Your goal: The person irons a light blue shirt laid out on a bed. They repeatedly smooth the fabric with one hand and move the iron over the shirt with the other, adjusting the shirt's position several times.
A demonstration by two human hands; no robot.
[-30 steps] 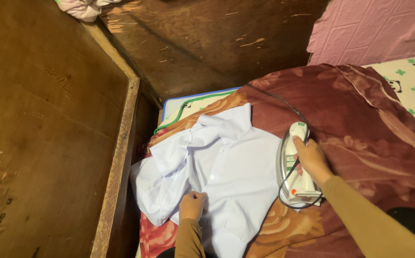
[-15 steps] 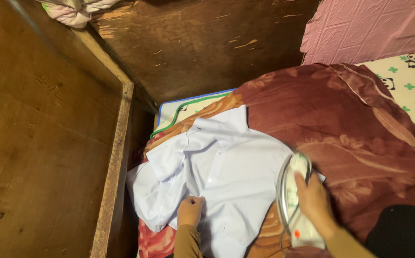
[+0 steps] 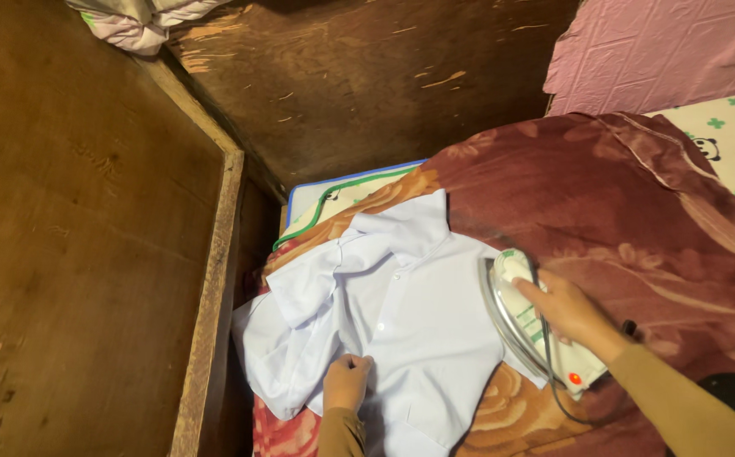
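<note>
One view, from the head camera, shows both hands at work on a bed. A white shirt [image 3: 401, 313] lies spread on a dark red flowered blanket [image 3: 638, 203], near the left edge beside a wooden wall [image 3: 80, 254]. The left hand [image 3: 346, 382] has its grip closed on a pinch of the shirt's cloth at the near side. The right hand [image 3: 566, 309] is wrapped around the handle of a white iron [image 3: 533, 326], which rests at the shirt's right edge, tilted onto its side, its cord trailing toward the near right. The shirt looks thin, soft and light, likely to bunch, so a flat hold at hem or seam suits it. The iron seems heavy and probably hot; only the handle is safe.
</note>
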